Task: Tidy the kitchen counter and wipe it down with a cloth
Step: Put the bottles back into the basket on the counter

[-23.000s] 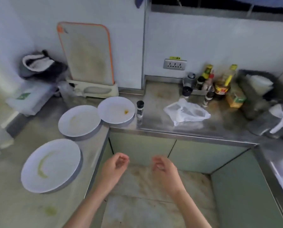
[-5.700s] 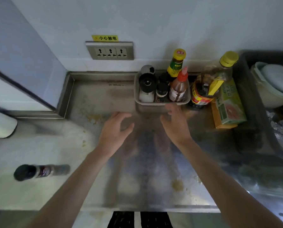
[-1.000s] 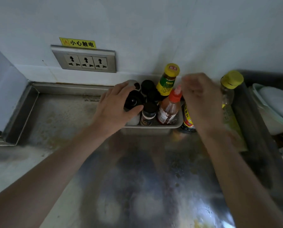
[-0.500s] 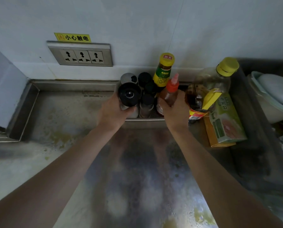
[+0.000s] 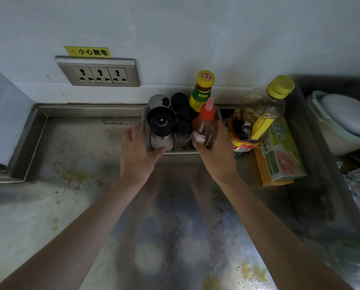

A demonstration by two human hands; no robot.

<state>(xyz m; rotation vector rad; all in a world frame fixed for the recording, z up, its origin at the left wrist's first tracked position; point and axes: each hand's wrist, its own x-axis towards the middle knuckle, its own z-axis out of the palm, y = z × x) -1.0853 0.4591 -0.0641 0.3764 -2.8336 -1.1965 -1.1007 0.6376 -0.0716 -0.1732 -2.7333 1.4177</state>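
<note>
A small perforated metal tray (image 5: pixel 147 135) of condiments stands at the back of the stained steel counter (image 5: pixel 76 155), against the wall. It holds a black-topped grinder (image 5: pixel 161 122), small dark-capped jars (image 5: pixel 183 130), a yellow-capped bottle (image 5: pixel 203 91) and a red-capped sauce bottle (image 5: pixel 206 120). My left hand (image 5: pixel 137 153) grips the tray's left front corner, thumb on the front rim. My right hand (image 5: pixel 215 158) grips its right end, fingers curled round beside the sauce bottle. No cloth is in view.
A large oil bottle (image 5: pixel 260 114) and a green-and-orange box (image 5: pixel 279 149) stand just right of the tray. Further right a dark tub holds a pale bowl (image 5: pixel 342 122). A triple wall socket (image 5: pixel 97 73) sits above the counter. Yellow stains (image 5: pixel 250 268) spot the steel.
A second ago my right hand was raised by the bottle tops; it has dropped to the tray's right end. My left hand slid from the grinder to the tray's left corner.
</note>
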